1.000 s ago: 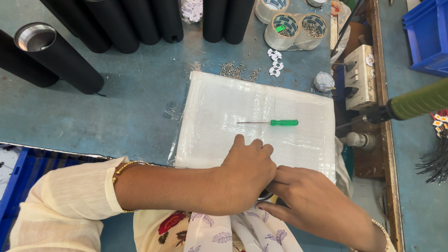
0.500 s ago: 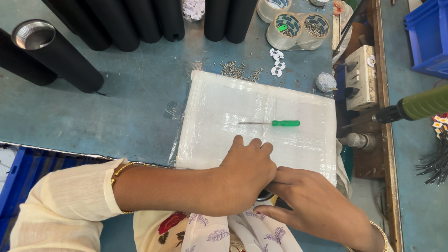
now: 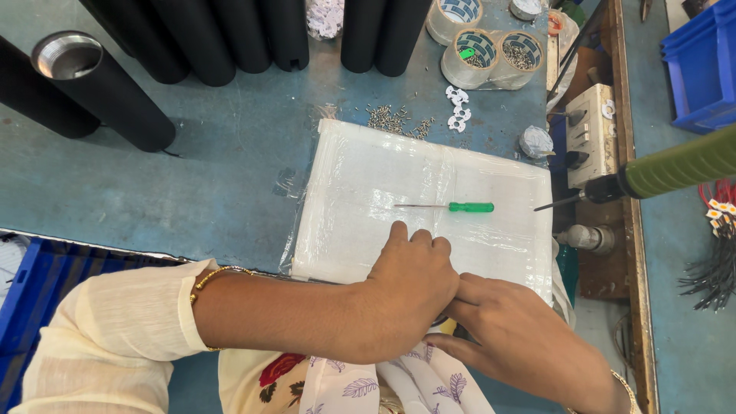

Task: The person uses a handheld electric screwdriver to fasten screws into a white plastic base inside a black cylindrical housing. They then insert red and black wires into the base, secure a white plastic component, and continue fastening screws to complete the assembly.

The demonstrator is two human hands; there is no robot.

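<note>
Teal workbench: left hand [image 3: 406, 295] and right hand [image 3: 510, 337] meet, seemingly pinching something hidden, near white pad [image 3: 429, 184]

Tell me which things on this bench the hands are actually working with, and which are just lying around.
In use:
- left hand, pressed on the white plastic-wrapped pad
- right hand, meeting the left at the pad's near edge; what they hold is hidden

Lying about:
- green-handled screwdriver
- black tubes
- tape rolls holding screws
- loose screws
- blue bin
</note>
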